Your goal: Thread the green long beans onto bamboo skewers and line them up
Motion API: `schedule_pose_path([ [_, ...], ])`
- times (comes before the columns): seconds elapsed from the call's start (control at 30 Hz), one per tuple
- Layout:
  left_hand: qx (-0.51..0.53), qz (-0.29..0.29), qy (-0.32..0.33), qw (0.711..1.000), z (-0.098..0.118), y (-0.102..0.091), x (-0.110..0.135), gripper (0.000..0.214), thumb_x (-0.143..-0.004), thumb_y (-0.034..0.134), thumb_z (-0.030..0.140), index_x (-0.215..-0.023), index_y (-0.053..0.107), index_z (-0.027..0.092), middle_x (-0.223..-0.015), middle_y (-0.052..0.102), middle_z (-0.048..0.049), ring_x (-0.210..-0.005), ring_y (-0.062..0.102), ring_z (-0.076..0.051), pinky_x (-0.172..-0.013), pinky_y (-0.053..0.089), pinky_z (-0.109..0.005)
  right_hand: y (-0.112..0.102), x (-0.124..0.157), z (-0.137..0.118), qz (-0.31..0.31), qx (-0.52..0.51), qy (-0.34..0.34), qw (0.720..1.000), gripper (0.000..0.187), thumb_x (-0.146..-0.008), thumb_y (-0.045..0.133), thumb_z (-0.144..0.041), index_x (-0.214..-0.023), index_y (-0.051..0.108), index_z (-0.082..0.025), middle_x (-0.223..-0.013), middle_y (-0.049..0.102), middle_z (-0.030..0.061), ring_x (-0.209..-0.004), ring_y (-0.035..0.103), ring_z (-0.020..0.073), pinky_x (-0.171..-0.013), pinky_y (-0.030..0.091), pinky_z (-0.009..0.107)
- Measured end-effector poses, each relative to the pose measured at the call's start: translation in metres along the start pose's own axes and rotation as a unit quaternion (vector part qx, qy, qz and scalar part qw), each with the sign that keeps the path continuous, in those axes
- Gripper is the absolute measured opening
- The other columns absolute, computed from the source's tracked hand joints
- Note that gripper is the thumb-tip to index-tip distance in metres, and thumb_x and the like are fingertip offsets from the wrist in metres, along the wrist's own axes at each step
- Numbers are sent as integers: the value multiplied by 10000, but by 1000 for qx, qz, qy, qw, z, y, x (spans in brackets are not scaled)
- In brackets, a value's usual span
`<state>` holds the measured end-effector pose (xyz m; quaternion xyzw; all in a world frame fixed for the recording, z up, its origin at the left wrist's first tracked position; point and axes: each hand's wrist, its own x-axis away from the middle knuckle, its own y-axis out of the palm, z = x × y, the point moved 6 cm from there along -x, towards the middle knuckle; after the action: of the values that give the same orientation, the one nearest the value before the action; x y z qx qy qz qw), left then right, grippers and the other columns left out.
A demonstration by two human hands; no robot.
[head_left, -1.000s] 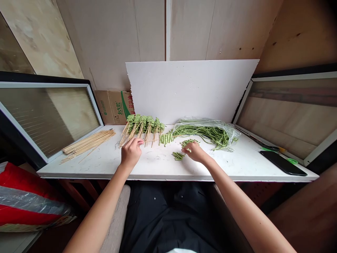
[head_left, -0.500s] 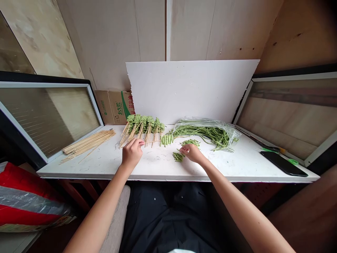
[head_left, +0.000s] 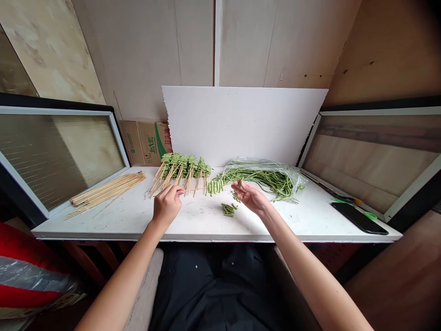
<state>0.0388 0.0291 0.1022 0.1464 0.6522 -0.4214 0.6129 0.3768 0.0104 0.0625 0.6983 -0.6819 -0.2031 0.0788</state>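
Observation:
My left hand (head_left: 167, 204) pinches the near end of a bamboo skewer (head_left: 201, 188) that carries a row of short green bean pieces (head_left: 215, 186) at its far end. My right hand (head_left: 251, 196) is lifted just above the white table (head_left: 193, 219), fingers partly curled around a short bean piece. A small heap of cut bean pieces (head_left: 228, 209) lies on the table just left of that hand. Behind my left hand is a pile of finished bean skewers (head_left: 182, 166). A clear bag of long green beans (head_left: 267, 177) lies behind my right hand.
A bundle of bare bamboo skewers (head_left: 105, 191) lies at the table's left. A black phone (head_left: 359, 218) and green-handled scissors (head_left: 347, 201) lie at the right. A white board (head_left: 241, 122) and a cardboard box (head_left: 144, 142) stand against the wall. Framed glass panels flank both sides.
My right hand has lifted off the bean pieces and turned palm up with a piece in its fingers. The left hand keeps its pinch on the skewer. The camera shifted slightly.

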Motion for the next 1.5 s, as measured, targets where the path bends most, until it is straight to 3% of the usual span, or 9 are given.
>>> schedule_pose_path([
  [0.17, 5, 4, 10, 1000, 3, 0, 0, 253, -928, 531, 26, -891, 696, 215, -859, 784, -35, -774, 737, -204, -702, 531, -291, 0, 0, 3, 9, -5, 8, 1000, 369, -743, 960, -501, -991, 787, -291, -1233, 801, 47, -1339, 661, 279, -956, 575, 354],
  [0.53, -5, -9, -1, 1000, 3, 2, 0, 252, -944, 533, 50, -874, 709, 216, -852, 794, -40, -771, 742, -206, -681, 531, -285, 10, 5, 6, 4, 12, 22, 1000, 343, -788, 916, -509, -1008, 793, -276, -1306, 782, 69, -1319, 672, 277, -760, 578, 304],
  [1.27, -5, -13, 10, 1000, 1, 4, 2, 293, -889, 528, -15, -885, 717, 209, -857, 794, -28, -771, 742, -200, -695, 524, -281, 8, 5, 8, 19, -20, 30, 999, 283, -811, 915, -475, -971, 798, -273, -1240, 807, 62, -1333, 668, 265, -751, 562, 279],
  [1.5, -13, -12, 26, 1000, 4, 4, 2, 308, -870, 535, -41, -880, 714, 208, -849, 795, -21, -756, 738, -197, -680, 514, -284, 6, 3, 8, 33, -2, 27, 999, 311, -778, 941, -482, -935, 786, -263, -1183, 822, 82, -1241, 707, 271, -742, 543, 298],
])
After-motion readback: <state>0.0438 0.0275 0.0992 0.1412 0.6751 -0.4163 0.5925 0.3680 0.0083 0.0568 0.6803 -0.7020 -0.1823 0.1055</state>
